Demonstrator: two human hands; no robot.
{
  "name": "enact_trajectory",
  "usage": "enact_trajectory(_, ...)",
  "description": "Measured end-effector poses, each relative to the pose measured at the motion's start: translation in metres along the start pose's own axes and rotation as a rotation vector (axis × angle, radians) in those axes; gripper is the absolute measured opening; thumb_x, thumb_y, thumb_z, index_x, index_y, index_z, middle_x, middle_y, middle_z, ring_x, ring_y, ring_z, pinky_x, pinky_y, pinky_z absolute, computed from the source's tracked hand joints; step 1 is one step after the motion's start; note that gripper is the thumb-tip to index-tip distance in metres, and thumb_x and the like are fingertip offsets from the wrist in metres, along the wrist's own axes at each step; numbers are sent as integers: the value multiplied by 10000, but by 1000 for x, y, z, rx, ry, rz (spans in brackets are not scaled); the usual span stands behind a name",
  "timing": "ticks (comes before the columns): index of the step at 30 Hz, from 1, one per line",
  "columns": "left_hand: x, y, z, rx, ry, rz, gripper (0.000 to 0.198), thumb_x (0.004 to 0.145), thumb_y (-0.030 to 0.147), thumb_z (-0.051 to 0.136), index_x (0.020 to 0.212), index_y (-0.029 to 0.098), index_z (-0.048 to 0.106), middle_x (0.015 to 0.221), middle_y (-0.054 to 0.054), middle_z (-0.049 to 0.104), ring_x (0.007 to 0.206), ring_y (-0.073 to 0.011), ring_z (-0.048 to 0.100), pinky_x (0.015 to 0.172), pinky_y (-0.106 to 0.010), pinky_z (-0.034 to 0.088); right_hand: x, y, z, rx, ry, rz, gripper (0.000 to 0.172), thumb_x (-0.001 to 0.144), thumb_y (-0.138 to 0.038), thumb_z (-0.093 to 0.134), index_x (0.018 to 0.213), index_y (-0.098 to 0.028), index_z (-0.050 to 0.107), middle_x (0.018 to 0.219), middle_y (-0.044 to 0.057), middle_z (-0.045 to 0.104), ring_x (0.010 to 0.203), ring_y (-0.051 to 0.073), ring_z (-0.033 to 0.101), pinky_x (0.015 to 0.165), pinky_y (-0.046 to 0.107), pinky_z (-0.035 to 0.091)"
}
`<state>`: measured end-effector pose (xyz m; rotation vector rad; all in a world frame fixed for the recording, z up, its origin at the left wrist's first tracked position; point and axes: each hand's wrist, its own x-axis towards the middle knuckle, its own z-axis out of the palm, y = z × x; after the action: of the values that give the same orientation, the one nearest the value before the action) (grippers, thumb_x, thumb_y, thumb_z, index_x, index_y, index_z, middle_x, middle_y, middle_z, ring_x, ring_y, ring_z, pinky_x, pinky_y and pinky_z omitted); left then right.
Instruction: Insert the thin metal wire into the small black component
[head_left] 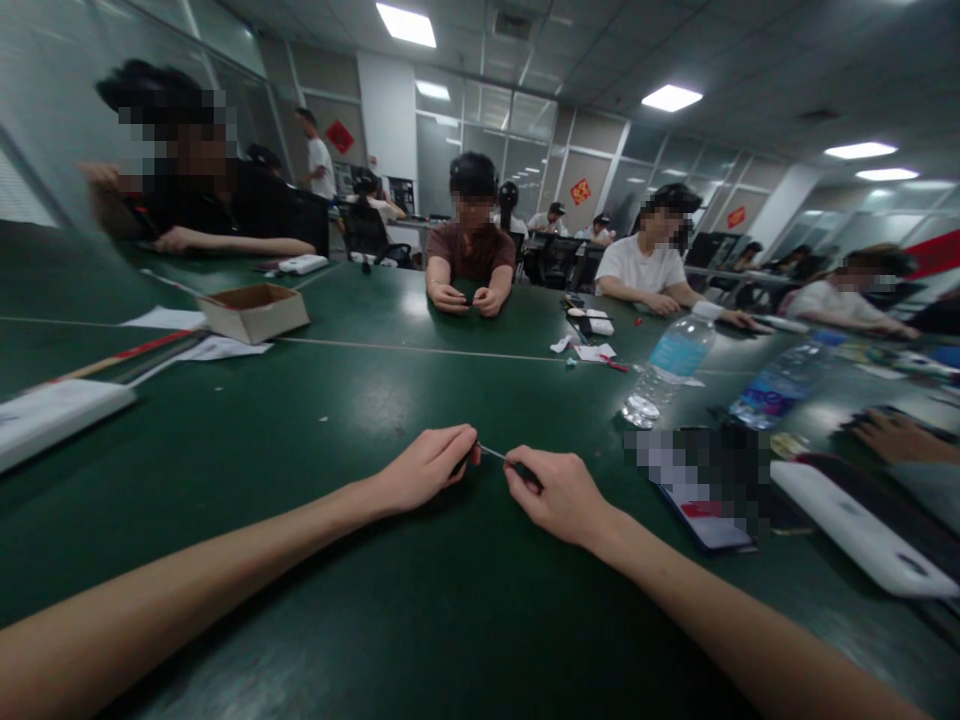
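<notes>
Above the green table (pixel 390 620), my right hand (pixel 566 490) is closed round the dark handle of a small screwdriver (pixel 493 454). Its thin metal shaft points left and meets the fingertips of my left hand (pixel 427 468). The fingers of that left hand are pinched together, with a dark edge of something small showing at the tips. Most of that small thing is hidden by the fingers, and its kind cannot be made out. Both wrists rest low near the tabletop, a short gap apart.
Right of my hands lie a phone (pixel 705 500) and a white power bank (pixel 855 525), with two water bottles (pixel 667 365) (pixel 784 380) behind. At left are an open cardboard box (pixel 259 315) and a white device (pixel 60 415). Several people sit around.
</notes>
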<state>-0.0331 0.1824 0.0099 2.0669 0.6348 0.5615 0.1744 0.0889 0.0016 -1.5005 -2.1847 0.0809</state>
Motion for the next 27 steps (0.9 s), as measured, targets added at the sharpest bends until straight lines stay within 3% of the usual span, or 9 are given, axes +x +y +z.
enact_trajectory(27,0,1,0,-16,1,0,478,997,462,233,860,160,577,539,49,461,509,-109,438,549,-234,357,0,2,1,9,-5,2,136,945,-255,477,1002,-197,585,704,-16,575,587,104,509,607,230,380)
